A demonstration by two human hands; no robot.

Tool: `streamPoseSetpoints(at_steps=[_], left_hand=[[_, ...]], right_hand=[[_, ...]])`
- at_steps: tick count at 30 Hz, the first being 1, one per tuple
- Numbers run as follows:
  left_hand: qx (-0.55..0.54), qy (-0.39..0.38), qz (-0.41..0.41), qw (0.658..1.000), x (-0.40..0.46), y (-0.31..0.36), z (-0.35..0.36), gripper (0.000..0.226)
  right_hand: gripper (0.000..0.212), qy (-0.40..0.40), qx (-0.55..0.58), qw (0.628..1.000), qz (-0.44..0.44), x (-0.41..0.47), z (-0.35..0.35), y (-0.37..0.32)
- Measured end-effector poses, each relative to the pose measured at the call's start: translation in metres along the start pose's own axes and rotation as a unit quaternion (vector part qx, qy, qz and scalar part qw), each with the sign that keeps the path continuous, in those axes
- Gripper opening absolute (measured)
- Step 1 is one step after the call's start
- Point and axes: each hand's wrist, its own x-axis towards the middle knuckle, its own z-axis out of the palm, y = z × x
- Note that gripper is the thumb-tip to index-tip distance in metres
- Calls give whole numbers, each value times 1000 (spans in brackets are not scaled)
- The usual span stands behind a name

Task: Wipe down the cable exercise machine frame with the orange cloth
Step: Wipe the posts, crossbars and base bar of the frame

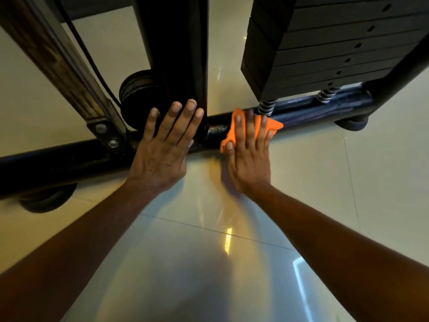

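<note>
The machine's black base tube [308, 108] runs across the floor from lower left to upper right. An orange cloth [275, 125] lies pressed on this tube just right of the black upright post [178, 54]. My right hand [249, 154] lies flat on the cloth with fingers spread, covering most of it. My left hand [163, 147] rests flat and empty against the foot of the upright post, fingers apart. The two hands are a short gap apart.
A black weight stack [329, 45] sits on two springs [267, 106] above the tube at upper right. A pulley wheel [133, 94] and cable stand left of the post. A bolted diagonal strut [58, 61] rises at left. Rubber feet [46, 201] hold the tube off the glossy tiled floor.
</note>
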Motion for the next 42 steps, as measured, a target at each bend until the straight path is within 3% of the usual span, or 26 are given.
streamPoseSetpoints(at_steps=[5,9,13,17,21,24,27,31,33,37,42], left_hand=[[-3,1,12,1000,2,-5,4,68],[1,7,7,1000,2,-3,6,68],[8,13,8,1000,2,-4,5,68],[5,5,12,1000,3,-3,6,72],[14,14,12,1000,1,-6,7,70],[18,6,14,1000,2,-7,3,68],[4,-11,-6,1000,2,2,2,75],[5,-26,-40,999,2,15,3,79],[9,-31,-44,998,2,16,4,81],[12,-36,-44,998,2,19,5,83],[16,-46,-45,998,3,21,5,85]], right_hand=[[72,-26,22,997,-68,-12,14,-58],[71,-3,-34,993,-113,-2,11,-18],[67,19,5,999,-26,5,9,-25],[74,-4,41,999,-20,-8,24,-76],[70,15,-18,994,-104,2,18,-26],[69,9,-42,996,-75,12,4,3],[67,-4,-27,998,-48,12,2,-19],[64,-56,-65,983,-165,23,-12,6],[63,-64,-85,980,-168,33,-26,32],[60,-38,-39,993,-104,27,-23,1],[59,-116,-17,979,-165,36,-41,2]])
